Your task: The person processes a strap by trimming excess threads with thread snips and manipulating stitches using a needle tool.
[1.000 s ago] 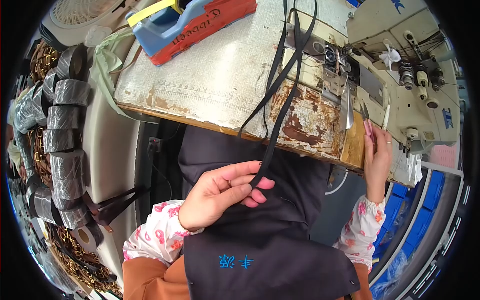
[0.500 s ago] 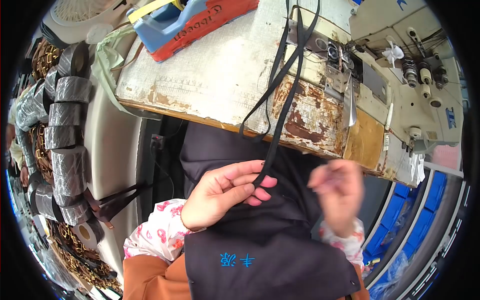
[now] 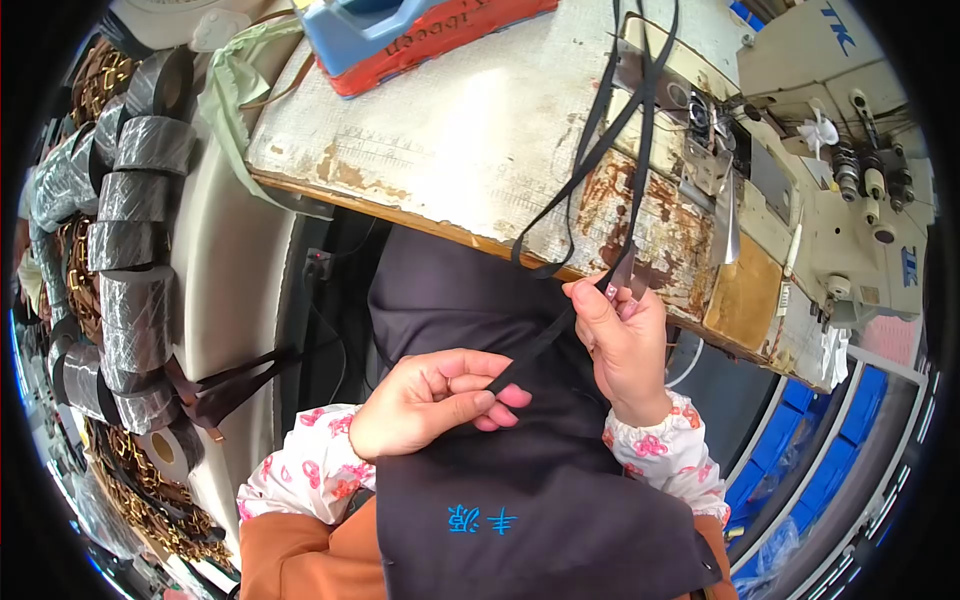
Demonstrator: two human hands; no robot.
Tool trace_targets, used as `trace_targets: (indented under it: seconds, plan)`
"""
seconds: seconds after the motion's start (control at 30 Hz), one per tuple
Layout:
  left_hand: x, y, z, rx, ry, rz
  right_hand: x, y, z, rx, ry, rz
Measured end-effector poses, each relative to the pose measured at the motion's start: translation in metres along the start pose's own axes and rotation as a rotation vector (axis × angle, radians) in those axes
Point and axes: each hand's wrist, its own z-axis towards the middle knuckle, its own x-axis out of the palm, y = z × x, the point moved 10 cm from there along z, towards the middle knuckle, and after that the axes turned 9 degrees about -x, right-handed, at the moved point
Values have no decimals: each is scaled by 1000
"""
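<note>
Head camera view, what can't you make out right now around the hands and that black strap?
- Head view: where the black strap leads upward; the top edge cuts it off.
- Head view: whether it ends inside the left hand; the fingers cover it.
- Head view: most of the pink-handled tool; the right hand hides it.

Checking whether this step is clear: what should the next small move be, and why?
Perhaps swing the pink-handled snips in the right hand toward the black strap between the hands: the left hand pinches it, that span runs nearly straight, and the snips point up toward the table instead.
</note>
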Motion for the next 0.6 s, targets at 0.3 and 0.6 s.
trace_targets:
  seconds: [0.3,0.6]
  plan:
    - [2,3,-3,-23,28,-4,-1,-4,-2,-7,-4,37]
    - [9,-2,1,0,48,39,1,-2,-8,5,-25,27]
